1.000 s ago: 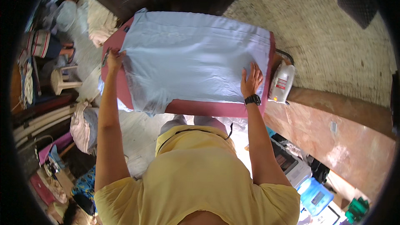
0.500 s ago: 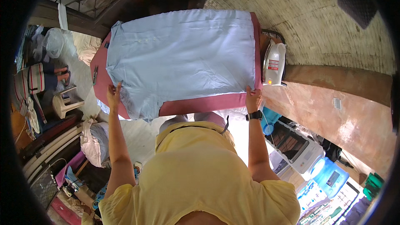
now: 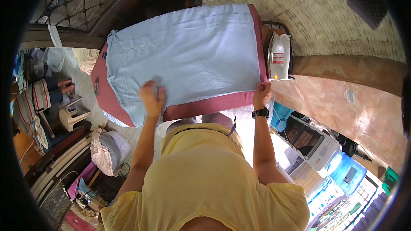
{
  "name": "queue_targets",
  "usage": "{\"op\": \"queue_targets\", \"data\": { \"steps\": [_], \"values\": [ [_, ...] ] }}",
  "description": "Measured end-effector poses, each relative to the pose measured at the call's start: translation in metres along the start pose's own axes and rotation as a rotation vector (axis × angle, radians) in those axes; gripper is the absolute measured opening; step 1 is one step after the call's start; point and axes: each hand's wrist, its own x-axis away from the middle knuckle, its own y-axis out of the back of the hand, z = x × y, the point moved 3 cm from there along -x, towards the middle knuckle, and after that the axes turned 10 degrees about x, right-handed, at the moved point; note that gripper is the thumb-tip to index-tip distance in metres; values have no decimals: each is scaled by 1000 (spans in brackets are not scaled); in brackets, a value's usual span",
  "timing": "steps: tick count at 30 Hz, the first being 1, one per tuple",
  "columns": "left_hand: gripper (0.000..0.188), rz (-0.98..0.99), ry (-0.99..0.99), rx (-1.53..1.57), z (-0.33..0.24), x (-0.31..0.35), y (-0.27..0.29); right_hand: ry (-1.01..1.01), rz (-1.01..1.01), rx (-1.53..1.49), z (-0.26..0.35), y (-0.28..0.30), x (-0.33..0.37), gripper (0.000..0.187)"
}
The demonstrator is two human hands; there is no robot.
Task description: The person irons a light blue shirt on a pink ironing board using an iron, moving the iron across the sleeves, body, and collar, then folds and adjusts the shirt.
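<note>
A light blue buttoned shirt lies spread over a dark red padded ironing board, its hem toward the right end. At the near right corner, my right hand pinches the edge of the shirt. My left hand is over the shirt's near side, left of the middle, blurred by motion, with thumb and fingers apart. Whether it touches the cloth I cannot tell. A white iron with a lit orange lamp stands on a rest beyond the board's right end, close to my right hand.
A small dark green object lies at the board's left end. On the floor at left are a beige stool and a stuffed bag. Another person's legs show farther left. A white appliance and a blue water jug stand at right.
My left hand has left the shirt's left near edge and moved right, over its near side. My right hand stays at the right corner, slightly higher in view. The view has shifted a little.
</note>
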Motion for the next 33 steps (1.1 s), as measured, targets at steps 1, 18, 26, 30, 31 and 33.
{"op": "queue_targets", "data": {
  "steps": [1,18,26,30,31,33],
  "values": [
    [39,181,-55,202,-31,0,-23,1,-12,-10,6,2,-1,14],
    [65,754,-740,263,-195,-33,-165,358,-17,504,47,18,-59,47],
    [89,836,-884,13,-241,-10,-203,95,139,215,20,25,-198,59],
    [75,976,-706,477,-230,-19,-202,29,183,226,44,38,-216,70],
    [68,895,-633,552,-223,-26,-194,4,197,248,58,45,-214,70],
    [55,734,-496,700,-199,-39,-165,27,172,231,90,56,-199,68]
  ]
}}
